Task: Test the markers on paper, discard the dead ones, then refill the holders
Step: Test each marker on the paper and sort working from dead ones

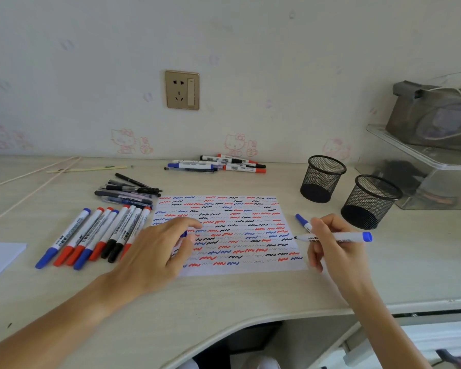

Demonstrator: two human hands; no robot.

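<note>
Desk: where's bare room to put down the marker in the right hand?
Free: the desk strip between paper and front edge, and right of the paper below the mesh cups. Crowded: left of the paper, the marker row and pen pile; behind it, more markers.

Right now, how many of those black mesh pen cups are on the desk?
2. One mesh cup stands near the wall, right of the paper; the other mesh cup stands closer, further right, beside the clear tray. Both look empty.
</note>
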